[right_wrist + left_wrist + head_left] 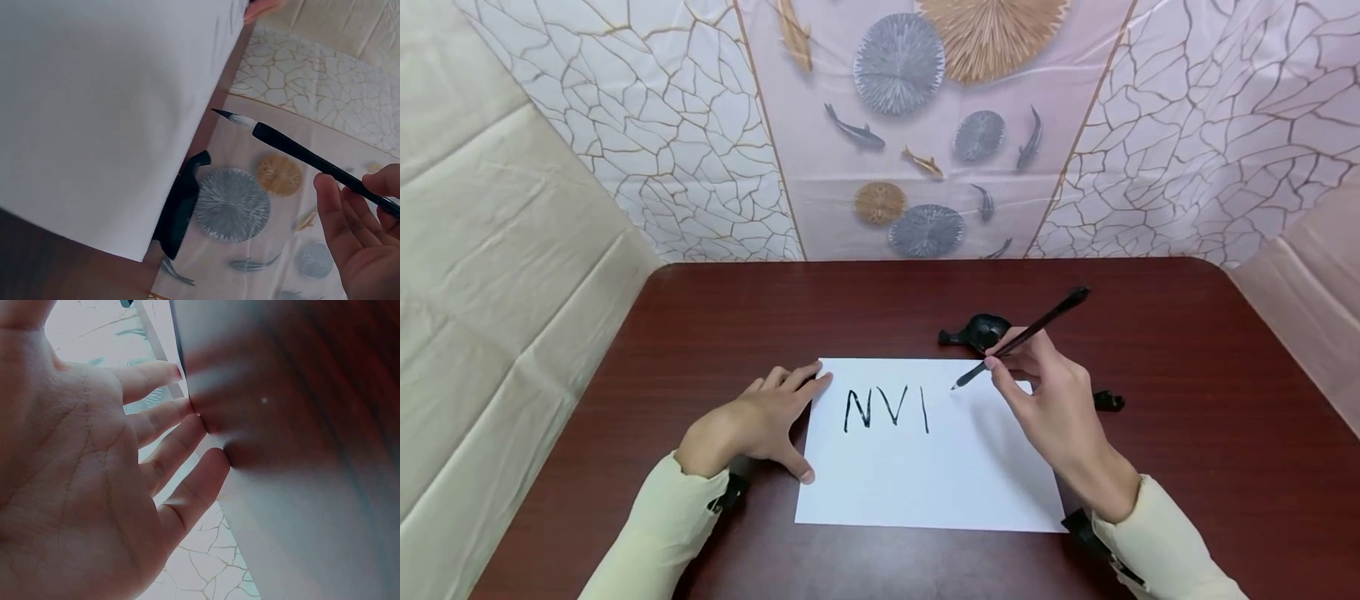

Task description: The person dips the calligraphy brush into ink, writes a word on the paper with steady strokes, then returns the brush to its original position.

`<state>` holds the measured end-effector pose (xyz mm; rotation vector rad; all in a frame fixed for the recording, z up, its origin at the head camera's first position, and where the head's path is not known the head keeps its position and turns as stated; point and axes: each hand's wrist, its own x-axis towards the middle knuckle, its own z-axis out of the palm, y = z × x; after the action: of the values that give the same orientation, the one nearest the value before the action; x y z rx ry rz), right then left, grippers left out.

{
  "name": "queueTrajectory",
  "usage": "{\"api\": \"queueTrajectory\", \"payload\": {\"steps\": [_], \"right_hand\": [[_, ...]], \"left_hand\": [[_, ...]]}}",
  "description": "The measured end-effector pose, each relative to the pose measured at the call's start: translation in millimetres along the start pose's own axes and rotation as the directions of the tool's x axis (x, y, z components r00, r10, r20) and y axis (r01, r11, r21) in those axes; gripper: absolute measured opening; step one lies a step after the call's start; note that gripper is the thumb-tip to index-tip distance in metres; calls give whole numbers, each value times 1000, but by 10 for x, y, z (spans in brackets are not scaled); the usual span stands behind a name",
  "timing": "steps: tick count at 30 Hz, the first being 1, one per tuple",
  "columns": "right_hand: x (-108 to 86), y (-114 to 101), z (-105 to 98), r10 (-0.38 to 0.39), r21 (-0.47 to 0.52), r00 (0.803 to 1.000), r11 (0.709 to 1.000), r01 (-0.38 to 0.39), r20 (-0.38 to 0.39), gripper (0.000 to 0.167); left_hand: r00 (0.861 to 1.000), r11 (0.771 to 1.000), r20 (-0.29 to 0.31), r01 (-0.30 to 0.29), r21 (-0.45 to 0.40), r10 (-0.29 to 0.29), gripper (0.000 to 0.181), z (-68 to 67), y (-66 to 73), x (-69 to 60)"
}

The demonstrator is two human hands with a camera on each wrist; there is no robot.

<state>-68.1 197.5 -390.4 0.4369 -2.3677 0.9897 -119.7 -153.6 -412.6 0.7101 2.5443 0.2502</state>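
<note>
A white sheet of paper [917,483] lies on the table with the black strokes "NVI" [887,410] across its upper left part. My right hand [1060,408] pinches a black brush [1037,323] between thumb and fingers. In the right wrist view the brush [300,153] has white bristles with a dark tip, held off the paper [94,125]. Spread fingers of my left hand [752,425] rest at the paper's left edge, thumb and index fingertip on it. The left wrist view shows the palm of that hand [81,469], its fingertips touching the surface.
A black, spouted object [979,332] sits just behind the paper's top edge; the right wrist view shows it too [181,209]. Another small dark object [1108,402] lies right of my right hand. The reddish-brown table [775,308] ends at a patterned cloth backdrop [820,208].
</note>
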Motion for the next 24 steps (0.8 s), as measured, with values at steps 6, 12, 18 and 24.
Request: {"api": "queueTrajectory", "payload": {"steps": [6, 12, 18, 24], "right_hand": [[-19, 23, 62, -29, 44, 1000, 999, 29, 10, 30], [-57, 36, 100, -41, 58, 999, 997, 41, 2, 32], [-74, 60, 119, -33, 39, 999, 999, 32, 29, 34], [-124, 35, 102, -25, 21, 998, 999, 24, 52, 35]], "left_hand": [[1000, 1000, -7, -1, -1, 1, 137, 12, -8, -5], [999, 1000, -19, -27, -2, 27, 138, 13, -5, 12], [1000, 1000, -16, -14, 6, 14, 138, 20, -3, 15], [1000, 1000, -4, -4, 12, 4, 138, 15, -9, 20]]}}
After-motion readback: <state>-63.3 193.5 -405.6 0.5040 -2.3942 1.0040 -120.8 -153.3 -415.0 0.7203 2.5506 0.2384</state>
